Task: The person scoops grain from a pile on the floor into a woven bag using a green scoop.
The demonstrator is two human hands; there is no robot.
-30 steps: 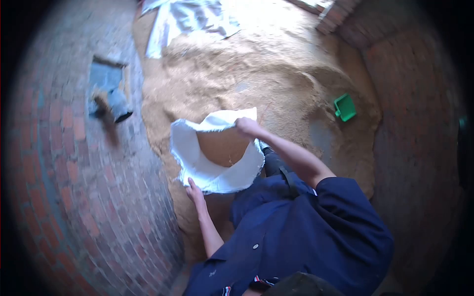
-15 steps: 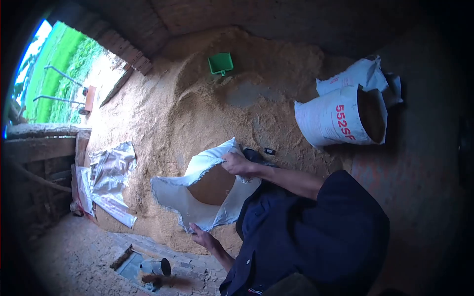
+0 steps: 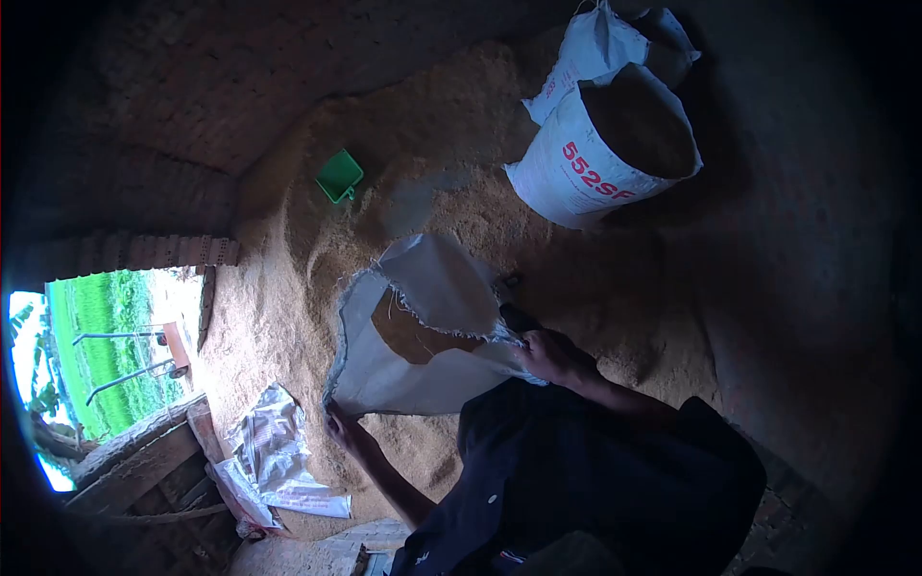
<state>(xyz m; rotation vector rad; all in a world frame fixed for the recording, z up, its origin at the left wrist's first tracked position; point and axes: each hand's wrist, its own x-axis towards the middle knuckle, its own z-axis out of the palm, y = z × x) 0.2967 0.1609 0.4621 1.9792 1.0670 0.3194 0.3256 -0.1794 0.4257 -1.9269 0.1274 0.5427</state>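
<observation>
A white woven sack [image 3: 408, 389] stands with its wide mouth facing me, and loose brown husk-like material [image 3: 418, 336] shows inside. My left hand [image 3: 344, 428] is closed on the sack's rim at the near left. On the opposite side, my right hand [image 3: 545, 355] grips the frayed edge, its fingers wrapped over the fabric. Part of the rim folds inward over the opening. A dark shoe partly shows beside my right hand.
A green dustpan-like scoop [image 3: 338, 176] lies on the brown heap [image 3: 432, 110]. Filled white sacks, one marked 552SF [image 3: 586, 168], stand at upper right. Flattened silvery sacks [image 3: 274, 446] lie at lower left. Outside the doorway is a hand cart [image 3: 176, 348].
My head view has turned, shifting the surroundings. My right hand has moved along with its edge of the sack, and the mouth has changed shape. My left hand still holds the rim.
</observation>
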